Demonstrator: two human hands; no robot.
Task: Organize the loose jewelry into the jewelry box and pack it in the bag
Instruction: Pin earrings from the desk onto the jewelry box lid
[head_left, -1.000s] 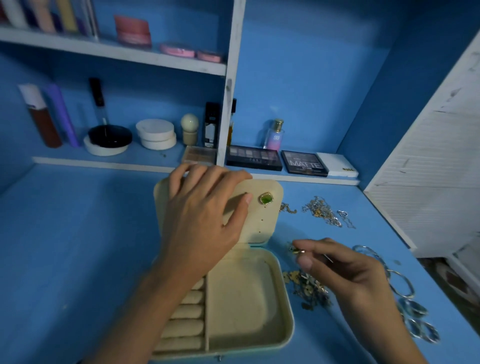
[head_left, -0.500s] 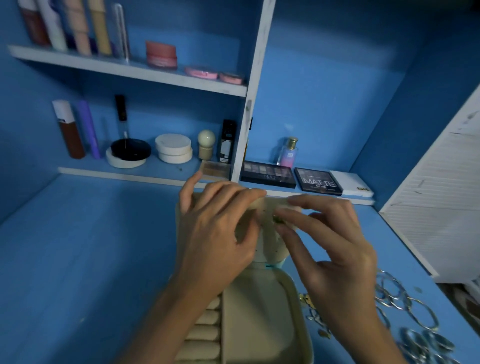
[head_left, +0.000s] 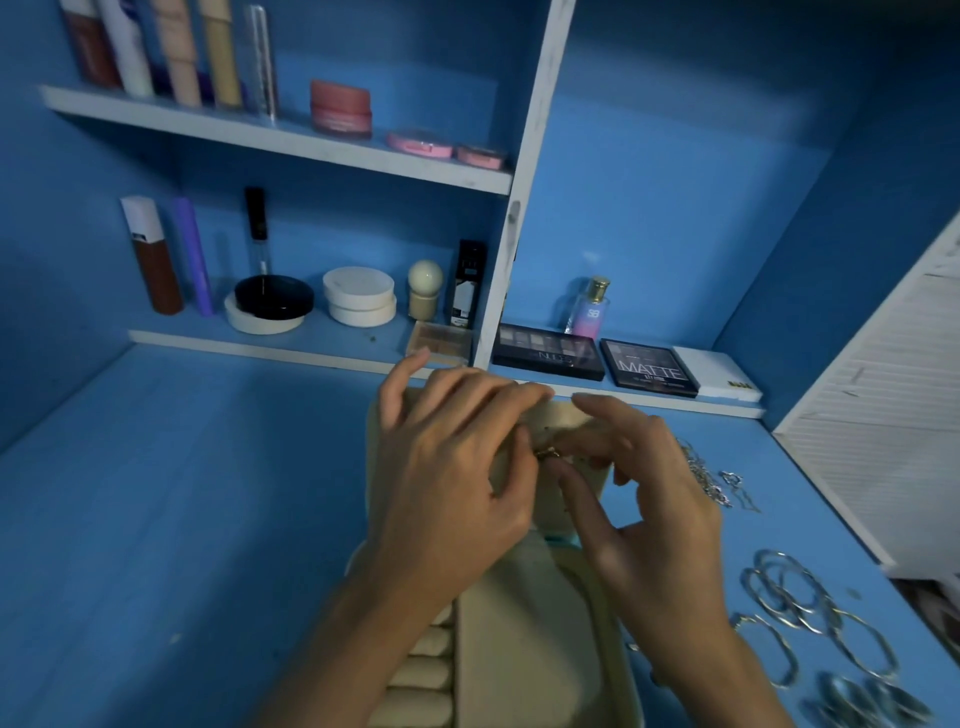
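Note:
A cream jewelry box (head_left: 524, 649) lies open on the blue table, its lid (head_left: 566, 415) standing up at the far side. My left hand (head_left: 452, 478) rests on the lid's inner panel with the fingers spread over it. My right hand (head_left: 639, 514) pinches a small gold earring (head_left: 548, 453) against that panel, thumb and forefinger meeting at it. Padded ring rolls (head_left: 423, 680) fill the box's left compartment. Silver bangles (head_left: 800, 618) and a heap of chains (head_left: 706, 475) lie loose on the table to the right. No bag is in view.
Shelves at the back hold bottles, jars and compacts (head_left: 358, 296). Two eyeshadow palettes (head_left: 647, 369) lie on the ledge just behind the lid. A white slatted panel (head_left: 883, 415) stands at the right. The blue tabletop (head_left: 182, 509) stretches to the left.
My right hand has come up from the loose jewelry at the right to the lid panel, carrying a small piece. The view has tilted upward. My left hand stayed on the lid.

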